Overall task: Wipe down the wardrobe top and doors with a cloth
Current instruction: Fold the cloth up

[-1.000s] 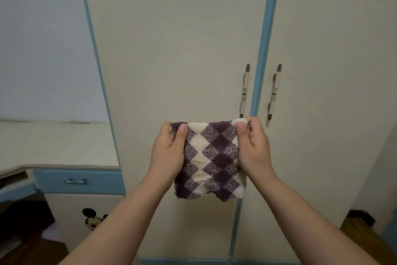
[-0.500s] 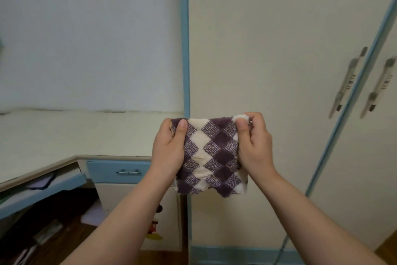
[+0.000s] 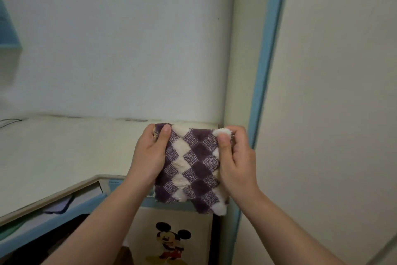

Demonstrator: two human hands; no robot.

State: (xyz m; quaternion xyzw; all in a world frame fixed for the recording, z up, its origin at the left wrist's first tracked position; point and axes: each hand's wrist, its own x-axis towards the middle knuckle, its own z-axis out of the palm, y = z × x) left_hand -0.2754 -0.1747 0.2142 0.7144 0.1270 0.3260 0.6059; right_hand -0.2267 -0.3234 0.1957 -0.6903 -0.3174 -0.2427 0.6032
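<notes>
Two bare hands hold a folded purple-and-cream checked cloth (image 3: pixel 191 168) up in front of a wardrobe (image 3: pixel 333 114). Left hand (image 3: pixel 150 155) grips the cloth's left edge, thumb pressed flat on its upper corner; right hand (image 3: pixel 236 161) pinches the upper right corner, where a cream fold bunches under the thumb. The cloth hangs between them, clear of any surface, just left of the wardrobe's blue edge strip (image 3: pixel 265 67). Behind and to the left runs a pale desk (image 3: pixel 60 153) against a white wall; below, a cabinet panel bears a cartoon mouse sticker (image 3: pixel 171 243).
</notes>
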